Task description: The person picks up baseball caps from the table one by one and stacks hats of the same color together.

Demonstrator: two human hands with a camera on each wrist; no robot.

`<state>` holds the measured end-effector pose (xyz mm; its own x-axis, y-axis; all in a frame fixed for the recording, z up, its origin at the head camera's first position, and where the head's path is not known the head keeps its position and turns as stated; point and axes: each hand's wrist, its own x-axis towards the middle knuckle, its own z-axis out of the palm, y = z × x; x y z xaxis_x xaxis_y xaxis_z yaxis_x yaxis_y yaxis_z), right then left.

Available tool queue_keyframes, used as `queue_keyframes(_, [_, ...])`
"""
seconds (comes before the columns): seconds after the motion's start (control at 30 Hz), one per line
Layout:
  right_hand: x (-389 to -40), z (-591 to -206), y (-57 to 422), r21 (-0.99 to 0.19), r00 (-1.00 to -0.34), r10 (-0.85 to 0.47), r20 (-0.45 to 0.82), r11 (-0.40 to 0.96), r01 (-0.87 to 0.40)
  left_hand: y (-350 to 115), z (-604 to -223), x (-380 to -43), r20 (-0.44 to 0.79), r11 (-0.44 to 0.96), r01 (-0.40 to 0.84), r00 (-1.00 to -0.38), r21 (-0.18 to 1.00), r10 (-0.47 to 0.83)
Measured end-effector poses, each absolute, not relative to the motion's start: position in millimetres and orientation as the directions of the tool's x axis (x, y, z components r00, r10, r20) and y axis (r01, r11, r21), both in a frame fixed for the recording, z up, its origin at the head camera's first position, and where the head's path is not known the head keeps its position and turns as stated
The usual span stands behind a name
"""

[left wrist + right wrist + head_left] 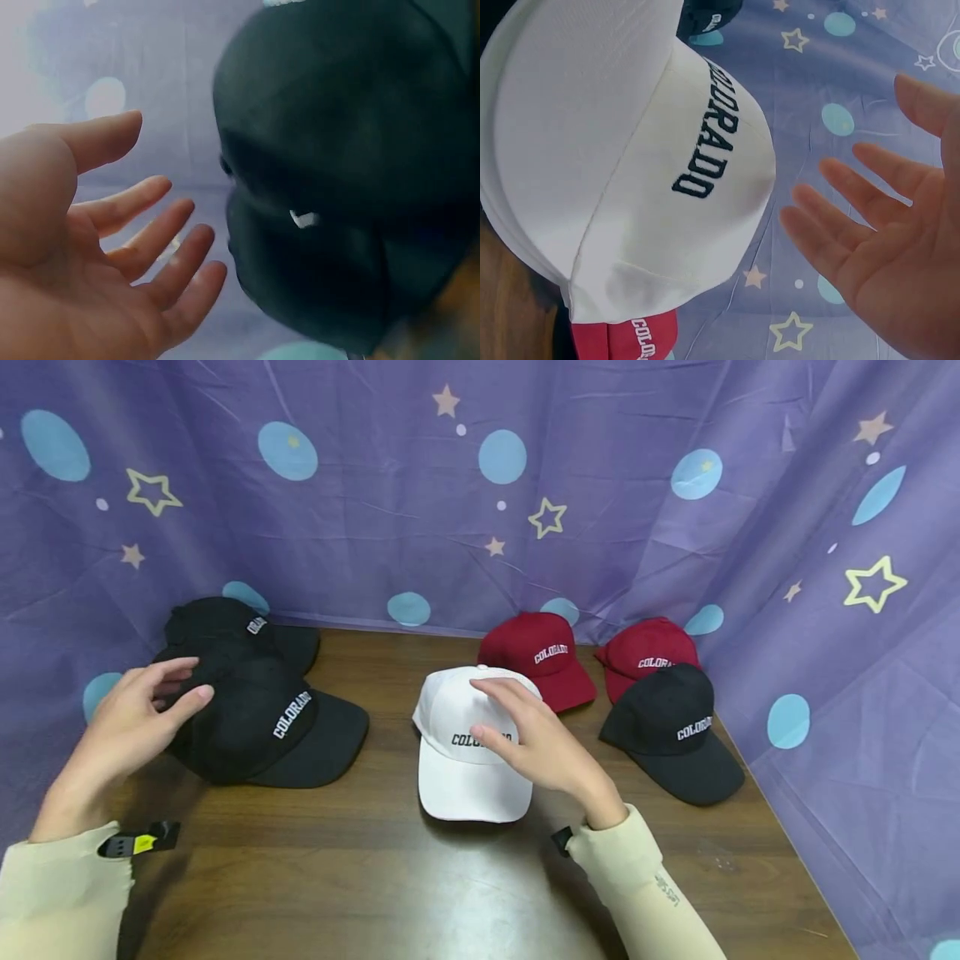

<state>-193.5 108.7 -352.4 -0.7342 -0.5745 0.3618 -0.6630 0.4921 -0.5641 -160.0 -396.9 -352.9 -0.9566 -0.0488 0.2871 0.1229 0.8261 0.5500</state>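
My left hand (138, 718) hovers beside the crown of the nearer black cap (240, 718), fingers spread and apart from it in the left wrist view. Behind that cap sits another black cap (217, 622), partly covered by it. A white cap (472, 785) with dark COLORADO lettering stands mid-table, its brim toward me. Above its right side is my right hand (543, 747), overlapping part of the lettering in the head view. In the right wrist view, a gap shows between the right fingers (817, 217) and the white crown (735, 165). Neither hand holds anything.
Behind the white cap is a red cap (532, 647). Farther right, another red cap (652, 643) is partly hidden by a black cap (667, 718) near the table's right edge. A purple patterned curtain (360, 527) encloses the back and sides of the wooden table (337, 877).
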Motion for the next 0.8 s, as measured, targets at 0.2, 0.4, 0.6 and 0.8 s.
queue_keyframes(0.2, [-192.5,-353.8,106.1,-0.557,-0.728,-0.584,0.358,0.493,-0.669,-419.5,-369.8,-154.5,0.141,0.809,0.053,-0.989,0.586,-0.038])
queue_keyframes(0.4, [-192.9,-355.1,105.3,-0.556,-0.727,-0.584,0.362,0.49,-0.671,-427.4,-386.9,-156.9,-0.035,0.728,-0.022,-0.999,0.686,0.003])
queue_keyframes(0.6, [-194.5,-355.7,104.9,-0.549,-0.726,-0.586,0.36,0.496,-0.673,-429.0,-398.2,-158.9,-0.106,0.599,-0.068,-0.994,0.798,0.028])
queue_keyframes(0.8, [-195.4,-356.7,105.7,-0.558,-0.73,-0.587,0.35,0.496,-0.665,-418.0,-401.5,-159.3,0.017,0.327,0.034,-0.998,0.944,0.055])
